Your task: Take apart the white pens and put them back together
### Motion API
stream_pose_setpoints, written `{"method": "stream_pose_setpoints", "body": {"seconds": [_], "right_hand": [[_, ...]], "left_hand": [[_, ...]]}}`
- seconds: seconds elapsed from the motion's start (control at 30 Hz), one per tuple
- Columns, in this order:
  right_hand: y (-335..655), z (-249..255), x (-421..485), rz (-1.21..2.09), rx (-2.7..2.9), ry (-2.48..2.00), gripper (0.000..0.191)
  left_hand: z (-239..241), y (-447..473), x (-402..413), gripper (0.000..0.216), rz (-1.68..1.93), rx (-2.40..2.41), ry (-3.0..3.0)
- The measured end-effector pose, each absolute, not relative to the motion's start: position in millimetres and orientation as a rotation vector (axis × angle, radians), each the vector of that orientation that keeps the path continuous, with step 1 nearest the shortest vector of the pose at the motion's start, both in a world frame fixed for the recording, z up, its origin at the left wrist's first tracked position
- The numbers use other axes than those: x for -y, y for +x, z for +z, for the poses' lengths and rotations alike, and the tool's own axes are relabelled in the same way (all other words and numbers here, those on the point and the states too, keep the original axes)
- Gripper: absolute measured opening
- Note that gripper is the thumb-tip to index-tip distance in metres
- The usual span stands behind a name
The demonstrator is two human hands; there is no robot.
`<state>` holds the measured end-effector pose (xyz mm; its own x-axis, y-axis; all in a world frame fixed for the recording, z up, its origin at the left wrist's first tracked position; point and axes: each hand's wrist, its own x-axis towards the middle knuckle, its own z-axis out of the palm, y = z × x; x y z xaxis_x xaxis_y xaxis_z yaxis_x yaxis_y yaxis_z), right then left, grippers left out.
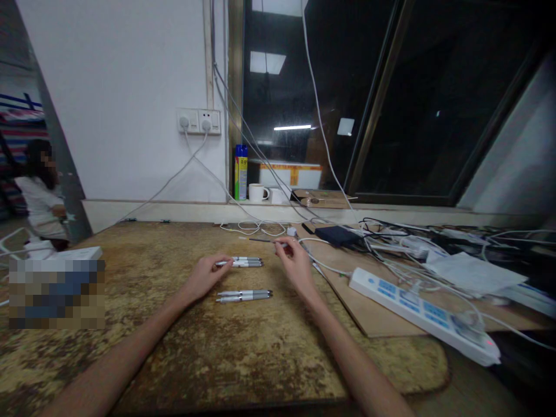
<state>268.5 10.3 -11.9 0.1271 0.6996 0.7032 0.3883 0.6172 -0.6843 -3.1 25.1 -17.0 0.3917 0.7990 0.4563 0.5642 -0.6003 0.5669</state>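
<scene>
Standing by the worn table [182, 359], I saw both forearms stretched fwd over it, hands apart w/ two lots of silver pens between them; the far pens [247, 262] lay side by side, long axis running left-right across the person's front, parallel to the table edge; the near pens [245, 295] lay the same way, just closer to the body and touching neither hand.

The left hand [204, 279] was palm-down and loosely curled, fingertips resting on the left ends of the far pens; whether it actually gripped them I couldn't tell. The right hand [296, 263] sat a bit further out, thumb and forefinger pinched shut on a thin rod [263, 240], prob. a pen or refill, which pointed left, about level, just beyond the far pens and roughly parallel to them.

So the far pens were nearer the left hand; the near pens lay approx. midway between the wrists.

Off to the right: a white power strip [417, 313] on cardboard, tangled cables; a mug [257, 191] and spray can [241, 172] on the sill.
</scene>
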Motion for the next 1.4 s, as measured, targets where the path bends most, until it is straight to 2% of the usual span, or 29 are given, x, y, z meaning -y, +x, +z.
{"method": "stream_pose_setpoints", "body": {"seconds": [0.73, 1.4], "right_hand": [[262.9, -21.8, -13.8, 0.322, 1.473, -0.957, 0.018], [264.0, -24.3, -14.2, 0.292, 1.506, -1.011, 0.021]], "left_hand": [[-10.1, -4.4, -19.3, 0.034, 0.934, -1.24, 2.564], [-14.9, -1.2, -22.0, 0.031, 1.005, -1.23, 2.515]]}}
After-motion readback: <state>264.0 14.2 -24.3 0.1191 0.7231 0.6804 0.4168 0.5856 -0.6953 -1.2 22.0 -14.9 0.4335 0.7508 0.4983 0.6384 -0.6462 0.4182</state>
